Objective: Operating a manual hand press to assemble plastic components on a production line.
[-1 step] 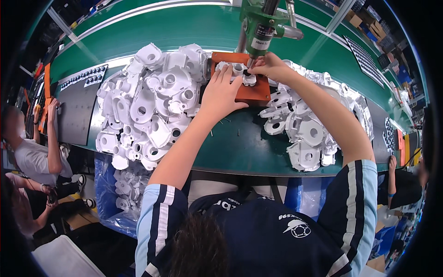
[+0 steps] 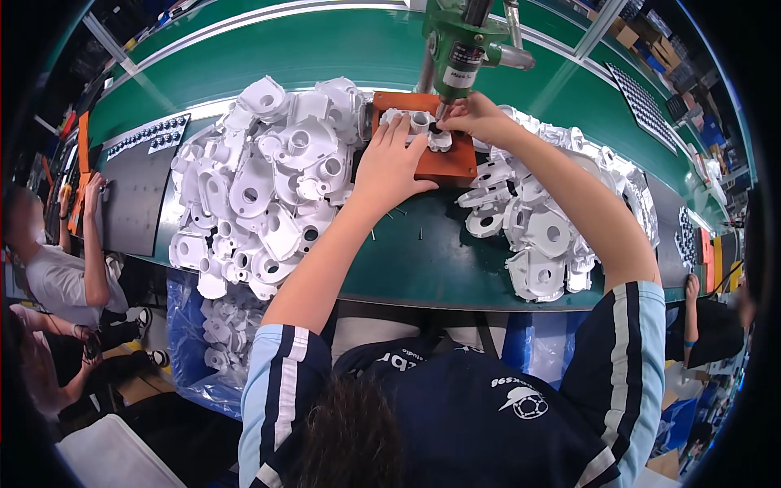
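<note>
A white plastic housing point(image 2: 440, 142) lies on an orange block point(image 2: 457, 165) under a green press point(image 2: 464, 61). My left hand point(image 2: 392, 167) holds the housing against the block, its fingers laid over the left part. My right hand point(image 2: 482, 122) is closed in a pinch at the housing's right end, beside a dark round spot and right by the press's metal tip. Whatever those fingertips hold is hidden. A short upright collar on the housing shows between the two hands.
White housings are heaped at the left point(image 2: 281, 236) and right point(image 2: 533, 272). Small dark pins point(image 2: 421, 233) lie on the green table point(image 2: 390, 276). A lined blue bin point(image 2: 185, 325) with white parts stands below left. Co-workers sit at both sides, one in a white shirt point(image 2: 61, 276).
</note>
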Available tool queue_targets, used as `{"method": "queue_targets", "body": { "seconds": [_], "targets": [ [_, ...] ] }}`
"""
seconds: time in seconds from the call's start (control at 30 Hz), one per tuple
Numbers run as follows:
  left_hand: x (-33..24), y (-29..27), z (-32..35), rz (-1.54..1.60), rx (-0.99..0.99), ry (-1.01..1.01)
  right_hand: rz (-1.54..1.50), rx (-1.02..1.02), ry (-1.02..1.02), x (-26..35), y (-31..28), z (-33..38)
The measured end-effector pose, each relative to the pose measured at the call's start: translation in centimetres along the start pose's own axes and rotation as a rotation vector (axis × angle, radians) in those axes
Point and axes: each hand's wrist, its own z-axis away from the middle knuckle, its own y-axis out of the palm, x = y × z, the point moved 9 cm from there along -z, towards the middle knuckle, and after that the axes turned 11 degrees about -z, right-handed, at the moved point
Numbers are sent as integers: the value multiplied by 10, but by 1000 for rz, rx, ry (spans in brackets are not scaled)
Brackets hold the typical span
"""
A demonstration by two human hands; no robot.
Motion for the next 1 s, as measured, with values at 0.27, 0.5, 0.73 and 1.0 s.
{"method": "queue_targets", "body": {
  "seconds": [0.27,0.5,0.73,1.0],
  "targets": [
    [1,-1,0,15,8,-9,17,-51,11,2,-10,11],
    [2,4,0,8,47,-11,748,98,-311,42,14,48],
    [1,-1,0,32,-6,-12,909,135,-143,47,30,55],
    [2,3,0,24,49,-14,1272,19,-190,56,-30,65]
  ]
}}
